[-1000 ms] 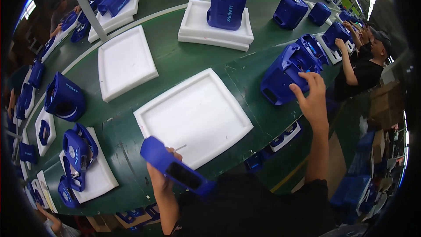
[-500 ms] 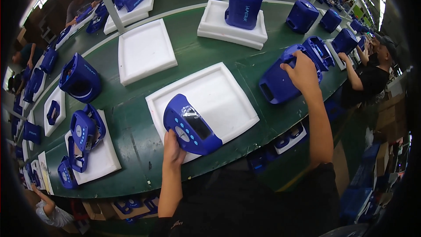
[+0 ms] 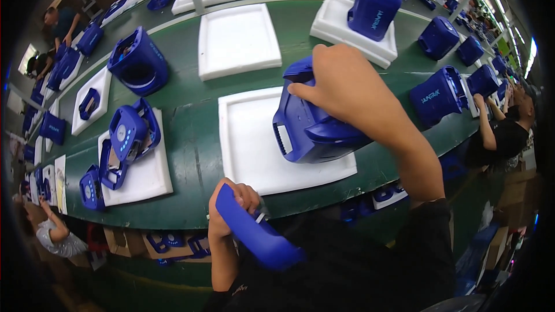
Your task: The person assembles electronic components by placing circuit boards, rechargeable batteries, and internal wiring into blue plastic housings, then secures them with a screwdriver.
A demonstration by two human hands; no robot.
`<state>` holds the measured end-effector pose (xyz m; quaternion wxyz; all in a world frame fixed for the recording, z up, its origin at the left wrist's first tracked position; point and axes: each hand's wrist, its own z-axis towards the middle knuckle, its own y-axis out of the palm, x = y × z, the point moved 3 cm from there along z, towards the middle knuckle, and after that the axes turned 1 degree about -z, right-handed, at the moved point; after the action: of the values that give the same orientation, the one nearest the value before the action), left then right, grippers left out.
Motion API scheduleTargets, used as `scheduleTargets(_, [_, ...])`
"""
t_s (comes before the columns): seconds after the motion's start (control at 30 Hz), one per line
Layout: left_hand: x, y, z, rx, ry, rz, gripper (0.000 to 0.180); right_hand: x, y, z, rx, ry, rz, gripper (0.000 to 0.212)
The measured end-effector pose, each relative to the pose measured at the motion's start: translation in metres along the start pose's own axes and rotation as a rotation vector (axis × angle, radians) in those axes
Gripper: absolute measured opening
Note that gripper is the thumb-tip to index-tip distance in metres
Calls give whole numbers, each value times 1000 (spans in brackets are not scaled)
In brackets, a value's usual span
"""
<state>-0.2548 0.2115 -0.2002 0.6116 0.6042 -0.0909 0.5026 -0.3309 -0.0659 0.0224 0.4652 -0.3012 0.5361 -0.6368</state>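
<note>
My left hand (image 3: 245, 197) is closed around the end of a curved blue control panel (image 3: 254, 234), held near my body beyond the table's front edge. The panel is tilted, its plain side visible and its buttons turned out of sight. My right hand (image 3: 347, 84) grips a large blue plastic housing (image 3: 309, 133) from above. The housing lies tipped over a white foam tray (image 3: 248, 176), a slotted opening toward the left. Whether it rests on the tray or hovers just above, I cannot tell. My right thumb shows; the other fingertips are hidden behind the housing.
On the green table (image 3: 193, 138), a foam pad with blue parts (image 3: 124, 133) and an open housing (image 3: 139, 60) stand left. A bare foam tray (image 3: 240, 40) lies behind; a housing (image 3: 376, 8) sits on stacked foam. Another housing (image 3: 436, 98) stands right, near a co-worker (image 3: 509, 110).
My right hand has brought the housing leftward over the foam tray. My left hand has drawn the control panel off the tray toward me and turned its buttons away. The view has shifted.
</note>
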Motion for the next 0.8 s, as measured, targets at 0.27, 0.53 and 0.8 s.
scheduleTargets(0.27, [-14,-70,-25,115,-27,186,22,-67,62,29,-45,-44,100,51])
scheduleTargets(0.53, [58,-17,-60,156,301,550,22,-102,0,-61,352,-141,524,35])
scheduleTargets(0.8, [90,52,-28,-199,403,1073,21,-74,144,-167,-787,83,1014,51])
